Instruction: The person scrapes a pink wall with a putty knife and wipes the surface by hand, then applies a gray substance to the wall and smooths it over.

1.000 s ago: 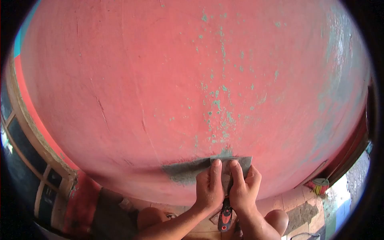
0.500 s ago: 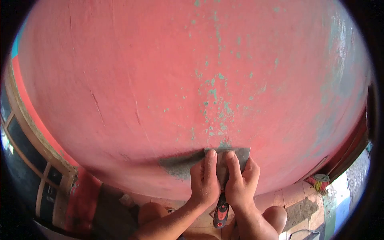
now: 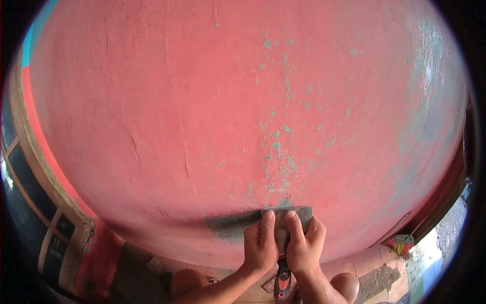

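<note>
Both of my hands grip a wide scraper [image 3: 282,242], whose metal blade lies against the lower part of a red painted wall [image 3: 217,126]. My left hand [image 3: 260,245] is closed on the blade's left side with the thumb pressed flat on the metal. On the other side my right hand [image 3: 305,243] is closed the same way, its thumb near the middle of the blade. Below them hangs the black and red handle [image 3: 282,285]. Left of the blade is a bare grey patch [image 3: 230,226], and green specks [image 3: 277,144] run up the wall above it.
A framed window or door [image 3: 38,202] stands at the left edge. At the lower right a colourful broom head [image 3: 402,244] rests near the wall's foot. The tiled floor bears a grey smear [image 3: 377,282]. My bent knees flank my forearms.
The wall, hands and scraper all sit lower in the view, as the camera has tilted up a little. My grip looks the same, and the blade remains near the same spot on the wall.
</note>
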Demonstrator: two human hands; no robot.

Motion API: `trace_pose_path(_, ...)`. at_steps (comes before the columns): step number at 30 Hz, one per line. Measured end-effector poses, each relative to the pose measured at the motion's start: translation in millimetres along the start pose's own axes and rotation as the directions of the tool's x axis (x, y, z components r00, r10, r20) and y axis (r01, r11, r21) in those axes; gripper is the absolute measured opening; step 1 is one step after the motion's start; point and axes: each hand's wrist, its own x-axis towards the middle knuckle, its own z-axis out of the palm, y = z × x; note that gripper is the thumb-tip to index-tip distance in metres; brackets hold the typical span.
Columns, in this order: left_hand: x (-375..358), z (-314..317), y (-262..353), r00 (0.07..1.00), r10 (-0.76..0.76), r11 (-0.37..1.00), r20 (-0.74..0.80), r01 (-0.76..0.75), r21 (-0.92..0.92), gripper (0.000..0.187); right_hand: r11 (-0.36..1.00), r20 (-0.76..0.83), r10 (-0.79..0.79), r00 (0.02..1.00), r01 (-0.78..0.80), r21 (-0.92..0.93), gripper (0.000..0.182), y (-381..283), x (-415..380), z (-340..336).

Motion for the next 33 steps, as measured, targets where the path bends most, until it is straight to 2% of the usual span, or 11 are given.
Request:
trace_pose_path(7, 0.4, 5.9, -1.7, 0.999, 0.013, 0.992, -0.047, -0.018, -0.125, 0.046, 0.996, 0.026, 0.049, 0.998, -0.050, 0.070, 0.023, 1.6, -1.3, -3.4)
trace_pose_path(10, -1.3, 8.0, 0.2, 0.996, -0.087, 0.982, 0.011, 0.088, -0.165, 0.045, 0.989, 0.037, 0.082, 0.996, -0.086, 0.118, 0.024, 2.1, -0.8, -8.9)
trace_pose_path(13, -2.1, -4.4, 6.2, 0.986, -0.137, 0.989, 0.089, 0.141, -0.035, 0.051, 0.983, 0.018, 0.088, 0.996, -0.090, 0.159, 0.025, -4.4, 3.4, -14.2)
trace_pose_path(16, 0.7, -14.8, 0.9, 0.990, 0.013, 0.993, 0.143, 0.004, -0.117, 0.056, 0.966, -0.062, 0.036, 0.997, -0.019, 0.256, 0.025, -18.3, 5.9, -22.5)
trace_pose_path(19, 1.6, -18.9, 9.3, 0.983, 0.124, 0.992, 0.136, -0.126, 0.005, 0.059, 0.959, -0.181, -0.025, 0.983, 0.075, 0.274, 0.025, -36.5, 5.9, -33.3)
trace_pose_path(20, 4.1, -24.4, 6.0, 0.967, 0.185, 0.975, 0.176, -0.203, 0.095, 0.058, 0.954, -0.187, -0.037, 0.982, 0.090, 0.285, 0.024, -41.5, 5.9, -38.0)
trace_pose_path(23, 0.1, -20.4, 22.0, 0.928, 0.345, 0.920, 0.140, -0.364, 0.143, 0.053, 0.941, -0.195, -0.076, 0.978, 0.135, 0.310, 0.024, -55.0, 6.9, -52.3)
trace_pose_path(26, 4.8, -27.2, 11.6, 0.777, 0.628, 0.748, 0.048, -0.620, 0.238, 0.038, 0.935, -0.165, -0.099, 0.981, 0.148, 0.323, 0.025, -77.1, 11.4, -56.9)
trace_pose_path(29, 12.1, -18.8, 39.8, 0.355, 0.916, 0.218, 0.184, -0.829, 0.515, 0.026, 0.951, -0.067, -0.074, 0.995, 0.091, 0.296, 0.025, -96.6, 20.4, -61.2)
trace_pose_path(30, 8.0, -26.5, 36.6, 0.441, 0.864, 0.232, 0.242, -0.776, 0.586, 0.021, 0.956, -0.067, -0.087, 0.994, 0.102, 0.276, 0.027, -102.6, 18.8, -60.3)
trace_pose_path(33, 17.6, -23.7, 46.4, 0.369, 0.861, -0.015, 0.349, -0.668, 0.744, 0.040, 0.953, -0.030, -0.289, 0.957, 0.291, 0.082, 0.029, -75.0, 21.4, -74.3)
